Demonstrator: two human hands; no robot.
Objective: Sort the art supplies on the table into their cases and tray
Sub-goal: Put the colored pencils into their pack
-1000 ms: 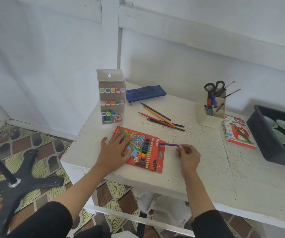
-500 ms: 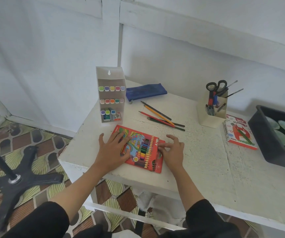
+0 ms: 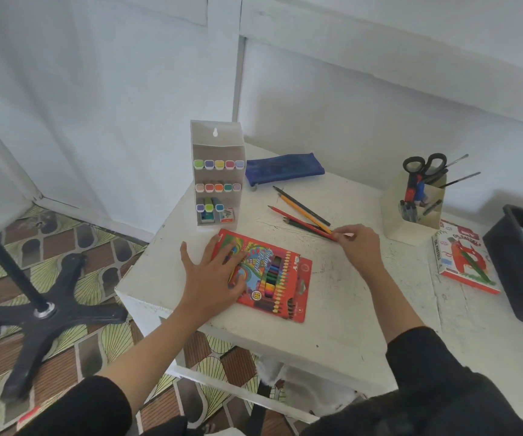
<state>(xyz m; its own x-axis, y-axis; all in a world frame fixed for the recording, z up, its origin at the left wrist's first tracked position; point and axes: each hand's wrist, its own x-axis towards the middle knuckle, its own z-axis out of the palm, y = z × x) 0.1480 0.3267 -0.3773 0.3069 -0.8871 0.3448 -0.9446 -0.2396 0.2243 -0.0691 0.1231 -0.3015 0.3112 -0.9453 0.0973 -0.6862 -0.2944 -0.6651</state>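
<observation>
Currently the pencil box (image 3: 280,278) lies flat near the front edge of the white table (image 3: 348,316), at centre frame. It is red card with a multicoloured swirl print, and a window shows a row of coloured pencils packed side by side, tips toward the right of the frame.

Loose pencils (image 3: 304,212) lie fanned on the tabletop just above and right of the box. They include a dark one, a yellow one, a green one and a red pencil (image 3: 298,220). All run diagonally, points toward the upper left.

Left hand (image 3: 213,278): flat, fingers spread and straight. The palm and fingers rest on the left part of the pencil box and hold nothing.

Right hand (image 3: 359,243): fingers curled. Thumb and forefinger pinch the lower-right end of the red pencil where the fan converges. The pencil's length lies against the table among the others.

Relative positions: the box sits under the left hand. Its right half is uncovered and lies below and left of the right hand, near it but not touching.

Also on the table:
- marker case (image 3: 217,143), upright, above the box, with pastel caps in rows
- blue pouch (image 3: 285,169), upper centre
- pen cup (image 3: 411,228) with scissors (image 3: 424,163), upper right
- pastel box (image 3: 465,262), right
- black tray (image 3: 512,265), right edge
</observation>
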